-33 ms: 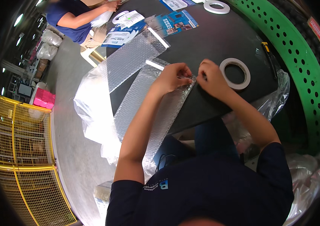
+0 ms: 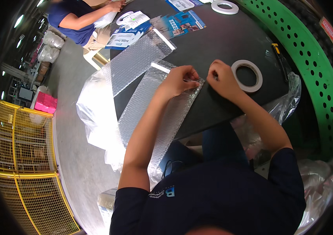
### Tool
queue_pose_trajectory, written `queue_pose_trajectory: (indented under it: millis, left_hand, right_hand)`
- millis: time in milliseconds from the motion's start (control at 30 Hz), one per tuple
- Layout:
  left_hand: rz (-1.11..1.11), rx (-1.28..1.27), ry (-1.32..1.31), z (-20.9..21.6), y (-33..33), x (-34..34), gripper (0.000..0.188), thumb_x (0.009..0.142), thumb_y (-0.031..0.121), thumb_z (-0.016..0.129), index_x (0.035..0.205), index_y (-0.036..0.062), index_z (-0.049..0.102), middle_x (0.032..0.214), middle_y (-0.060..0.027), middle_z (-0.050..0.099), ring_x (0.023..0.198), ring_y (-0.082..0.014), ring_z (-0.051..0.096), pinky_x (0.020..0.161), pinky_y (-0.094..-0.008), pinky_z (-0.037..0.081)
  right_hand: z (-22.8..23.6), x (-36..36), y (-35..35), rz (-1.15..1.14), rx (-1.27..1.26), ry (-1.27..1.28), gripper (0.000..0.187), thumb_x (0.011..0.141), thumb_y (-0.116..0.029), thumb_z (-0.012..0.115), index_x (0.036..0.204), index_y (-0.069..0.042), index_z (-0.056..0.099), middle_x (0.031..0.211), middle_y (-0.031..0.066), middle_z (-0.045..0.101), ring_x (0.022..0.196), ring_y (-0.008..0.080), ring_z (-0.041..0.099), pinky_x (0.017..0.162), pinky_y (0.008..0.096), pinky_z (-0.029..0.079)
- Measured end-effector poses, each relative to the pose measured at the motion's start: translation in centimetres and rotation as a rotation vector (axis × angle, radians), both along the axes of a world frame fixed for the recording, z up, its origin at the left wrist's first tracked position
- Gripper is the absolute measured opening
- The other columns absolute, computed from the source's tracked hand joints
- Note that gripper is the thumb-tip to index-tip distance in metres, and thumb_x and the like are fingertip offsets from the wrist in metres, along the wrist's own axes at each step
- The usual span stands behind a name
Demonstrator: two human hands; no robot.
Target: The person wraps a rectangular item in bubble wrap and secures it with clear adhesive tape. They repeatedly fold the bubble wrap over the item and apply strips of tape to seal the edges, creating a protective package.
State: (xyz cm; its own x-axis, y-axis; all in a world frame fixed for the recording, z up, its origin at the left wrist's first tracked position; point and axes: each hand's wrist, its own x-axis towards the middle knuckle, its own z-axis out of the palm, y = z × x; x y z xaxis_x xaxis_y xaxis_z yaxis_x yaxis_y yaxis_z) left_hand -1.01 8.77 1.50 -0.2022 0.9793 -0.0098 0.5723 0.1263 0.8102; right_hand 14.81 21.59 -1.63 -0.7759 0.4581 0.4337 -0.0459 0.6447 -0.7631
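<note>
A clear bubble wrap pouch (image 2: 145, 100) lies aslant over the near left part of the dark table, a white strip across part of its far end. At its far right corner my left hand (image 2: 180, 82) is closed, thumb and fingers pinching the film edge. Just right of that corner my right hand (image 2: 223, 80) is curled shut; whatever it may hold is hidden by the fingers. A roll of white tape (image 2: 258, 78) lies flat beside my right hand, very near the knuckles. A second bubble wrap pouch (image 2: 135, 60) with a white strip lies beyond the first.
A yellow-and-black cutter (image 2: 279, 58) lies at the table's right, by a green perforated panel (image 2: 305, 47). Another tape roll (image 2: 225, 7) and blue printed sheets (image 2: 180, 24) lie farther back. Clear plastic film (image 2: 290, 98) hangs at the right edge. A co-worker (image 2: 74, 21) works at the far left.
My right hand has shifted slightly away and to the right, widening the gap from the pouch corner. The near tape roll has slid slightly right. My left hand stays on the pouch.
</note>
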Motion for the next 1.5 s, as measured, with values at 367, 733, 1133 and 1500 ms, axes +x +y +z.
queue_pose_trajectory:
  millis: [367, 733, 1133, 1500]
  left_hand:
    - [0.229, -0.11, 0.77, 4.7, -6.0, 7.4, 0.063, 0.08, 0.03, 0.072, 0.127, -0.001, 0.045, 0.128, -0.0244, 0.044, 0.119, -0.0401, 0.043, 0.095, -0.0443, 0.043]
    - [0.208, 0.02, 0.649, 2.5, -12.7, 7.1, 0.036, 0.085, 0.006, 0.058, 0.118, -0.0071, 0.05, 0.112, -0.0318, 0.056, 0.104, -0.042, 0.058, 0.088, -0.0453, 0.048]
    - [0.716, 0.679, 1.525, 16.8, -11.5, 0.5, 0.026, 0.09, -0.001, 0.046, 0.115, -0.0045, 0.054, 0.091, -0.0241, 0.063, 0.076, -0.0379, 0.065, 0.066, -0.0437, 0.054]
    - [0.205, -0.185, 0.923, 3.3, 0.0, -4.9, 0.029, 0.088, 0.019, 0.062, 0.109, -0.0021, 0.06, 0.111, -0.021, 0.06, 0.108, -0.0368, 0.057, 0.089, -0.0418, 0.048]
  right_hand:
    - [0.0, 0.5, 4.8, 0.201, -1.174, 0.325, 0.046, 0.083, -0.016, 0.038, 0.125, 0.002, 0.044, 0.112, 0.0204, 0.056, 0.106, 0.0299, 0.054, 0.097, 0.0388, 0.04]
    - [1.8, 0.6, 5.1, 0.208, -1.447, 0.307, 0.054, 0.086, -0.032, 0.036, 0.128, 0.002, 0.043, 0.114, 0.0259, 0.055, 0.11, 0.0356, 0.052, 0.099, 0.0433, 0.037]
    - [1.1, 0.9, 5.2, 0.196, -1.483, 0.36, 0.052, 0.09, -0.043, 0.037, 0.12, -0.003, 0.049, 0.106, 0.0227, 0.058, 0.106, 0.0334, 0.053, 0.097, 0.0425, 0.035]
    - [0.8, 0.9, 5.3, 0.277, -1.568, 0.43, 0.056, 0.093, -0.048, 0.031, 0.124, -0.004, 0.046, 0.11, 0.0251, 0.056, 0.106, 0.0347, 0.054, 0.097, 0.0441, 0.036]
